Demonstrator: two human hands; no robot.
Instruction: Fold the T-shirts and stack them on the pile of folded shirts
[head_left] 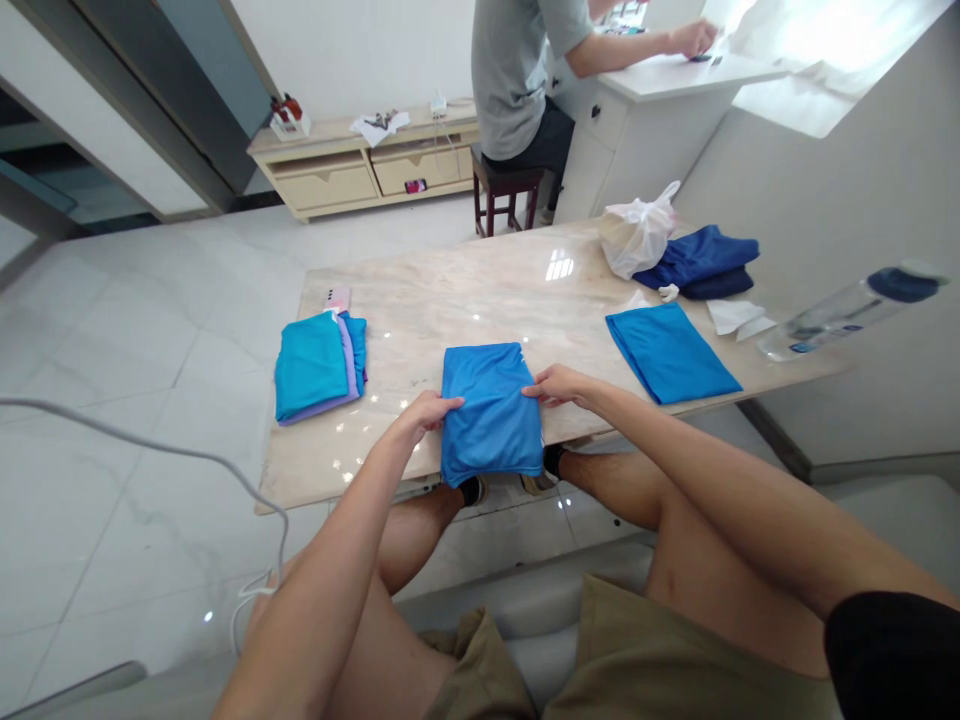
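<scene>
With left hand [429,410] and right hand [556,386] we pinch the blue cloth [491,420]; the folded stack [312,362] looks done, the wider cloth [675,352] unfinished.

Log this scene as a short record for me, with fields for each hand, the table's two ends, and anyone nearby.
Left hand: gripping the left edge of a folded blue cloth
Right hand: gripping that cloth's right edge
Table, left end: pile of folded cloths, pink phone behind it
Table, right end: second blue cloth, dark blue cloth, white plastic bag, clear bottle
Nearby: person on a dark stool
</scene>
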